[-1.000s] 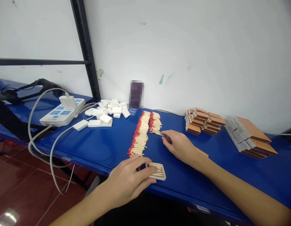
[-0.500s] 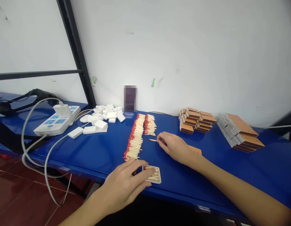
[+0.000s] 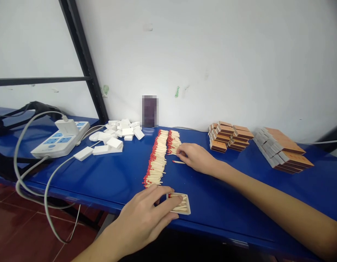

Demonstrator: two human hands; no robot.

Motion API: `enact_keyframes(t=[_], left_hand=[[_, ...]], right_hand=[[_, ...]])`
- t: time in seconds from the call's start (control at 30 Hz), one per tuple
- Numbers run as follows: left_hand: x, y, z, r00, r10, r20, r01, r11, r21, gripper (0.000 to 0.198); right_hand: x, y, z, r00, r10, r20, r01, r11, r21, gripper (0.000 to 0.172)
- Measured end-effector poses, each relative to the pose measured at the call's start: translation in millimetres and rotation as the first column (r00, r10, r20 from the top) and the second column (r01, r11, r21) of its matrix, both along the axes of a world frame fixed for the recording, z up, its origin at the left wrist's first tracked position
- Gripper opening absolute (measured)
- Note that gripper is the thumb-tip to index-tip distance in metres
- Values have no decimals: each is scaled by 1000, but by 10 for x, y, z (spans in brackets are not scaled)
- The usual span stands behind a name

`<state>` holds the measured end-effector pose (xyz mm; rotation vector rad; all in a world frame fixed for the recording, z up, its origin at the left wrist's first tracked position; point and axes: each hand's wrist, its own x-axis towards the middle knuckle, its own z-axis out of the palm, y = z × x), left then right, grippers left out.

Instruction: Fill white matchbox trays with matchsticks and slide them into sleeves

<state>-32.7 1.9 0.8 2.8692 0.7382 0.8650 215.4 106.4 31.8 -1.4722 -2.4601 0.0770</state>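
At the table's front edge, my left hand (image 3: 149, 211) is closed around a small white matchbox tray (image 3: 189, 212). Its index finger lies over the loose red-tipped matches (image 3: 181, 208) inside. My right hand (image 3: 197, 157) is pinched at the near end of a short row of matches (image 3: 173, 142), its fingertips on a match there. Just below those fingers a single match (image 3: 178, 162) lies apart on the blue surface, partly covered by the hand. A longer row of matches (image 3: 156, 156) runs to the left, heads facing left.
White empty-looking trays or boxes (image 3: 127, 131) are heaped at the back left, near a power strip (image 3: 60, 140) with looping white cables. Stacked orange matchboxes (image 3: 228, 135) and a larger matchbox stack (image 3: 285, 149) stand right. A blurred dark rectangle (image 3: 150, 111) leans on the wall.
My right hand has moved up and slightly left from the single match to the short row. The single match stays on the table. My left hand keeps hold of the tray.
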Motion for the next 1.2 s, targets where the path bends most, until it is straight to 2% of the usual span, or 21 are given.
enact_keyframes(t=[0.1, 0.43, 0.73, 1.2], left_hand=[[4, 2, -4, 1000, -2, 10, 1, 1000, 13, 29], [7, -8, -10, 1000, 12, 4, -12, 1000, 0, 28], [12, -16, 1, 1000, 22, 5, -22, 999, 36, 27], [24, -35, 32, 1000, 31, 5, -31, 999, 14, 22]], right_hand=[[-5, 20, 10, 1000, 4, -21, -4, 1000, -9, 13], [-12, 65, 142, 994, 88, 60, -88, 996, 1, 8], [36, 172, 172, 991, 98, 93, -94, 995, -42, 4], [-32, 230, 399, 971, 223, 88, -194, 946, -261, 11]])
